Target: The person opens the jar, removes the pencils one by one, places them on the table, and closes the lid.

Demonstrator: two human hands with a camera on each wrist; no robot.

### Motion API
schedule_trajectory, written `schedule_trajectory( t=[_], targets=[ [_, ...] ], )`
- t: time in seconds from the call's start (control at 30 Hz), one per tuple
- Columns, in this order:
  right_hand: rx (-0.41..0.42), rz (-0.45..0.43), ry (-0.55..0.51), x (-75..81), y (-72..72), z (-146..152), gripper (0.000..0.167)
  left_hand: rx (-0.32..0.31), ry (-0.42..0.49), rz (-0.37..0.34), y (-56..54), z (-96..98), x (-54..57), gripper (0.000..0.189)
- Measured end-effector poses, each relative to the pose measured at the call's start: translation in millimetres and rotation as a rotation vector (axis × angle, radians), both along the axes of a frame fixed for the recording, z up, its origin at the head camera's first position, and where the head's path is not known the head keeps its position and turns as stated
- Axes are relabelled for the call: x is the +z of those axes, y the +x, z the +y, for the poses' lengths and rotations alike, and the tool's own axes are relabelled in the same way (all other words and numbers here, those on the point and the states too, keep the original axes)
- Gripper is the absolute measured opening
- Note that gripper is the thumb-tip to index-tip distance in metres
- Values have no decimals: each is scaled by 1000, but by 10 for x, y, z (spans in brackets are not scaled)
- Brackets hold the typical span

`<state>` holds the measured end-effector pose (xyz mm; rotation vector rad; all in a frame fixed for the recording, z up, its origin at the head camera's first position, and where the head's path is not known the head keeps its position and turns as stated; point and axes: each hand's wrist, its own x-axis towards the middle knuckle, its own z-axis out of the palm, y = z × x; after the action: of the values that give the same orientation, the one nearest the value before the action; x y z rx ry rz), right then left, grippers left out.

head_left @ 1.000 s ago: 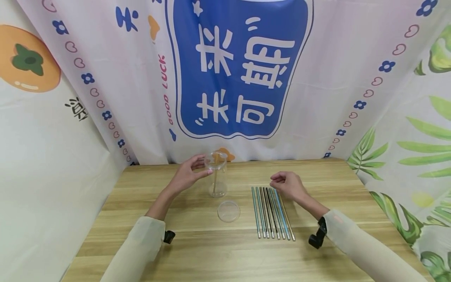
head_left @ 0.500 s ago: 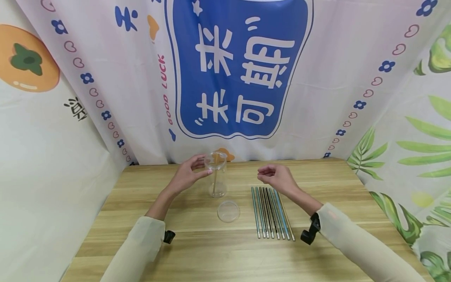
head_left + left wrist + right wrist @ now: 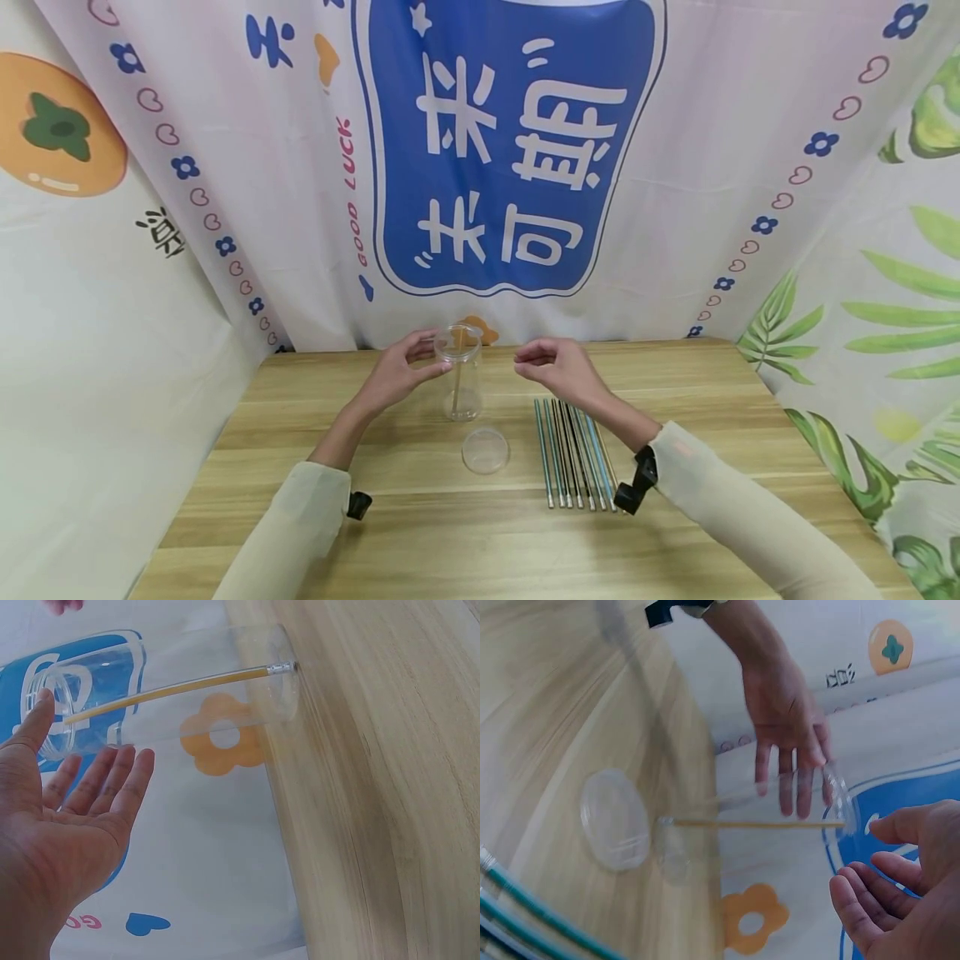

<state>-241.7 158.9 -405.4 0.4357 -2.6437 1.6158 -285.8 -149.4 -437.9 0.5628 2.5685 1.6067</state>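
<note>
A clear, round jar (image 3: 468, 396) stands upright near the back of the table. Leaning inside it is a yellow pencil (image 3: 180, 688), its eraser end down at the base. My left hand (image 3: 396, 372) touches the jar near its mouth, the thumb by the neck and the fingers fairly straight along the side. To the jar's right, my right hand (image 3: 566, 371) hovers above the far ends of a row of pencils (image 3: 580, 458), fingers loosely bent and holding nothing. Part of the row is hidden beneath that wrist. A clear round lid (image 3: 615, 819) lies flat in front of the jar.
The wooden table (image 3: 420, 533) ends at the back against a printed cloth (image 3: 652, 308) with a blue panel. The pencils, in teal, black, blue and gold, lie side by side with their eraser ends toward me. More printed cloth hangs at both sides.
My right hand has moved left over the pencils' far ends toward the jar. The left hand, jar, lid and row of pencils have stayed in place.
</note>
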Motion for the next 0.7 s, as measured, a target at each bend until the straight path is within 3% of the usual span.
schedule_trajectory(
  t=[0.4,0.7],
  targets=[
    [60,43,-50,280,-65,-332,27,-2,11,1,-16,1,-10,73],
    [43,24,-102,379,-196,-481,27,1,20,-4,-2,7,-1,71]
  ],
)
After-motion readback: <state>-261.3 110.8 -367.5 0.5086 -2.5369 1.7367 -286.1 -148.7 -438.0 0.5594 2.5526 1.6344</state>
